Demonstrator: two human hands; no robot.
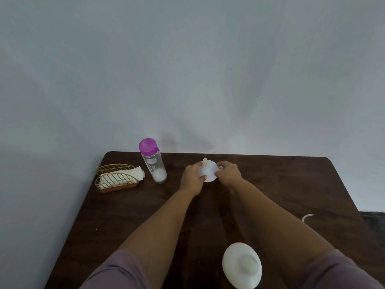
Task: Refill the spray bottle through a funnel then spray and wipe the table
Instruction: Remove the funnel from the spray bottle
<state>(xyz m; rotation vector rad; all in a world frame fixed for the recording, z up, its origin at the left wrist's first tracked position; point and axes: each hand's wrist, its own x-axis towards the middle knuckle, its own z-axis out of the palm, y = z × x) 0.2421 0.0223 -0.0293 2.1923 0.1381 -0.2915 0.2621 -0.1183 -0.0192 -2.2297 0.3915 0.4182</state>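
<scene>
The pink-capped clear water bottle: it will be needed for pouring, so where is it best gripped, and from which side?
Grip the pink-capped clear glass bottle around its straight cylindrical body below the cap, probably from the right: the gold wire napkin holder crowds its left.

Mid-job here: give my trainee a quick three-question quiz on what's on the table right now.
1. True or false: both hands hold the white funnel.
2. Which stands nearest the napkin holder? A) water bottle B) funnel C) white round object
3. What colour is the water bottle's cap?

Key: 1 true, left hand and right hand grip it, spout up; 2 A; 3 purple.
</scene>
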